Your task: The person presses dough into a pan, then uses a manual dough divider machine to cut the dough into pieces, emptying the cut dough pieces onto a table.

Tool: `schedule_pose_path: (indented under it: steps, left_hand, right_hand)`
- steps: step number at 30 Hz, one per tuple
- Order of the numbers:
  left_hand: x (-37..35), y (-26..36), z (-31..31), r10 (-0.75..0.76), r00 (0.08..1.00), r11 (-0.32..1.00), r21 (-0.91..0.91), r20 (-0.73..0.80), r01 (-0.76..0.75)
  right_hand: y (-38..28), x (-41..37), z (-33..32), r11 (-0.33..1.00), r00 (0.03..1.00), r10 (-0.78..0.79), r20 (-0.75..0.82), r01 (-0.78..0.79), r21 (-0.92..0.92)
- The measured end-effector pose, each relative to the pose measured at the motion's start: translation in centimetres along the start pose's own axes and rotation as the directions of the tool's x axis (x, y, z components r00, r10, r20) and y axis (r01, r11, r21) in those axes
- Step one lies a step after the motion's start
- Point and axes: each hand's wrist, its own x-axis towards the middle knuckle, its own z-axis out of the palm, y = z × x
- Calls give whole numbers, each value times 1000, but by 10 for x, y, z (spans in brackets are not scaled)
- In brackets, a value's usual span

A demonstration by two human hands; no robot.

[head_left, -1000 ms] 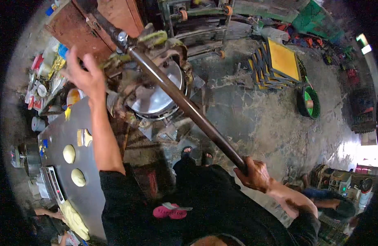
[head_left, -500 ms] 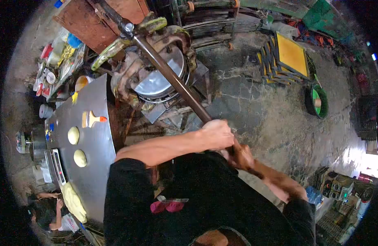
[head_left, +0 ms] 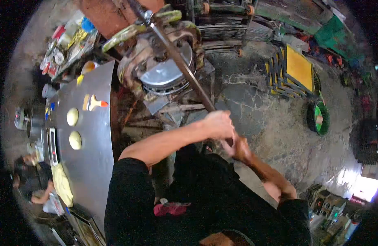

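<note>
Brown bar [head_left: 183, 67] runs into both hands [head_left: 218, 125] beside open floor [head_left: 275, 127]

I log the table [head_left: 94, 160] on my left: two dough balls [head_left: 72, 117] on it, brush [head_left: 92, 103] just beyond them, dough slab [head_left: 62, 186] along its outer edge. Press [head_left: 131, 61] stands ahead, bar [head_left: 176, 59] slanting across it back toward me. Farther right, on the floor [head_left: 263, 143], stacked trays [head_left: 299, 67], tub [head_left: 325, 123] near them on my side.

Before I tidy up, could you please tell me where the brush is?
In the head view, the brush lies at left on the metal table, beside the upper dough ball.
</note>
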Motion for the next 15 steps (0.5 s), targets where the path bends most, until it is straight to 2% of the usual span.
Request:
schedule_pose_path:
  steps: [1,3,4,6,8,10,12,14,15]
  left_hand:
    - [-6,3,-6,-19,1000,1000,2,-6,19]
    - [-14,7,-25,38,970,997,71,-241,-21]
    - [-16,5,-36,30,967,996,86,-254,-8]
    - [-23,2,-60,137,799,983,182,-586,-35]
    - [-29,-18,-115,185,725,967,254,-663,-15]
    - [-33,-42,-176,250,492,931,347,-834,115]
    - [-41,-72,-225,270,474,897,397,-838,193]
    - [-58,-99,-276,138,475,915,296,-869,274]
    - [-70,-111,-310,90,426,933,226,-900,280]
  right_hand:
    - [-7,-1,-10,1000,1000,-15,12,15,-6]
    - [-22,-4,-38,992,958,28,286,-63,113]
    - [-38,-4,-56,994,958,15,285,-45,99]
    - [-80,-6,-92,899,902,158,401,-300,321]
    - [-100,-1,-127,892,970,-35,239,-77,445]
    - [-172,16,-167,766,981,-46,190,-87,637]
    - [-192,54,-171,561,957,-286,-42,202,803]
    - [-222,95,-180,370,774,-564,-290,550,749]
    - [-243,106,-181,333,795,-488,-360,551,765]
